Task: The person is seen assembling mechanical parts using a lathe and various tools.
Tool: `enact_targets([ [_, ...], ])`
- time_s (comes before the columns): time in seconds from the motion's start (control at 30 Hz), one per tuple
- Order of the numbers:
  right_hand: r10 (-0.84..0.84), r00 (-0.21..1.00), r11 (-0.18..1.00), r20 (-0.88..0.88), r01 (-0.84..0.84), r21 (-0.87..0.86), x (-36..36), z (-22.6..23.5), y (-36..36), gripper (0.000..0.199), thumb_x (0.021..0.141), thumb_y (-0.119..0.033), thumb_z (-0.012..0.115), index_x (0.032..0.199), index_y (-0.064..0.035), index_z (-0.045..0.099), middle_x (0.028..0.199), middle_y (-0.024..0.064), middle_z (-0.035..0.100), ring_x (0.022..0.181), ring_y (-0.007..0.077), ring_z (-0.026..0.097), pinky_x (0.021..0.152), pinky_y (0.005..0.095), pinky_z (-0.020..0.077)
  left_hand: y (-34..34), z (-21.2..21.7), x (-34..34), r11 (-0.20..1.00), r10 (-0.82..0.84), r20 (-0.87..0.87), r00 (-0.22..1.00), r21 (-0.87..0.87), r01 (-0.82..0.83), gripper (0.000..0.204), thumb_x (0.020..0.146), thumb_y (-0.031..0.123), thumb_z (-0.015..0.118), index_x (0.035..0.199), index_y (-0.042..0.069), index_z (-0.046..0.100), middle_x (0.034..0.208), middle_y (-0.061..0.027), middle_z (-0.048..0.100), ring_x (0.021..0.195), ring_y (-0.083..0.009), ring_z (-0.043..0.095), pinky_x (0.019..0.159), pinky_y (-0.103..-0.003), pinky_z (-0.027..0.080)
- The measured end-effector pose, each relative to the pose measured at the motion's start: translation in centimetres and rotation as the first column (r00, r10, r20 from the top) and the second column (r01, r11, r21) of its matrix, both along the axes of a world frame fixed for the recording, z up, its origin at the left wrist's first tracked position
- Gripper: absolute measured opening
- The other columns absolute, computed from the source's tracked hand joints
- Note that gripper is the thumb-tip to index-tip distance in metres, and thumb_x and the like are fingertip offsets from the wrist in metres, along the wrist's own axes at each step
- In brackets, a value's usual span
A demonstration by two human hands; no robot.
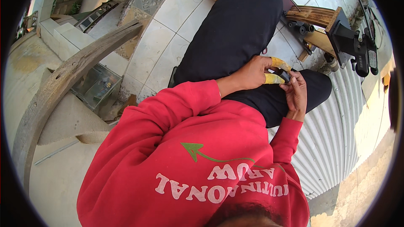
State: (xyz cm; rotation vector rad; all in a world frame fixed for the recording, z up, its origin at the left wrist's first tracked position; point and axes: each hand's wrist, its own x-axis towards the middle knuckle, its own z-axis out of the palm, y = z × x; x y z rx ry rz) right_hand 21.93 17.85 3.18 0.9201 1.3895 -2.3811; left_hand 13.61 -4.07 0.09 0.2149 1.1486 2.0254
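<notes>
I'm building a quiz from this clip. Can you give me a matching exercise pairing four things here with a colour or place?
Things:
1. sweatshirt sleeve
2. taped fingers of the left hand
3. corrugated metal sheet
4. curved wooden beam

Descriptions:
A. yellow
B. grey, under the right hand side
C. red
D. far left, arching over the ground

Pairs: 1-C, 2-A, 3-B, 4-D

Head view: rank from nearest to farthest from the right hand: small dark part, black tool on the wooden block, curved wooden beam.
1. Small dark part, held at the right hand.
2. Black tool, up to the right.
3. Curved wooden beam, far left.
</notes>
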Motion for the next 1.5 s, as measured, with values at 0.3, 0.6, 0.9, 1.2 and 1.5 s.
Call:
enact_targets([
  [0.3,-0.054,0.997,0.998,-0.06,0.055,0.017,-1.1,2.5,-2.6,0.026,0.1,-0.004,0.068,0.124,0.0058,0.07,0.108,0.0146,0.071,0.086,0.0214,0.076,0.079,0.0339,0.0682,-0.7,0.5,-0.6,0.989,-0.136,0.274,0.952,0.098,0.113,0.046,0.096,0.006,0.076,0.14,0.003,0.064,0.125,-0.0024,0.071,0.11,-0.0104,0.067,0.095,-0.026,0.056],
  [0.6,-0.121,0.992,0.935,-0.044,0.129,0.331,-0.8,1.9,-1.7,0.023,0.1,-0.001,0.068,0.121,0.0067,0.071,0.114,0.0155,0.072,0.105,0.0232,0.073,0.088,0.0339,0.0655,-0.4,0.7,-1.3,0.999,-0.037,0.338,0.94,0.012,0.035,0.044,0.099,0.007,0.073,0.142,0.005,0.063,0.129,-0.0042,0.07,0.11,-0.0104,0.067,0.087,-0.028,0.059],
  [0.9,0.22,0.975,0.62,0.014,-0.151,0.77,-5.4,1.1,3.7,0.033,0.102,-0.016,0.069,0.132,-0.0016,0.07,0.112,0.0102,0.075,0.109,0.0185,0.07,0.099,0.0317,0.0476,-5.8,5.1,-7.8,0.88,0.38,-0.454,0.806,-0.09,-0.466,0.05,0.097,-0.006,0.07,0.145,-0.003,0.055,0.131,-0.0109,0.068,0.115,-0.0156,0.067,0.101,-0.03,0.055],
  [1.2,0.474,0.861,0.789,-0.181,-0.325,0.522,-6.6,2.3,-7.8,0.049,0.09,-0.005,0.08,0.137,-0.0078,0.068,0.129,0.0064,0.069,0.11,0.0146,0.069,0.099,0.0317,0.0546,-7.4,3.2,-5.0,0.888,-0.05,0.042,0.998,-0.456,0.063,0.048,0.101,0.009,0.071,0.145,0.0,0.057,0.127,-0.0084,0.068,0.108,-0.0108,0.067,0.09,-0.026,0.056],
  [1.5,0.577,0.794,0.499,0.192,-0.529,0.686,-10.8,-6.6,-7.3,0.039,0.09,-0.026,0.083,0.121,-0.0049,0.074,0.084,0.0065,0.07,0.077,0.0155,0.067,0.075,0.0324,0.0538,-11.1,6.5,-8.8,0.57,-0.233,-0.843,0.484,-0.522,-0.634,0.048,0.093,0.012,0.075,0.138,-0.002,0.062,0.143,-0.018,0.061,0.138,-0.0375,0.054,0.117,-0.048,0.039],
])
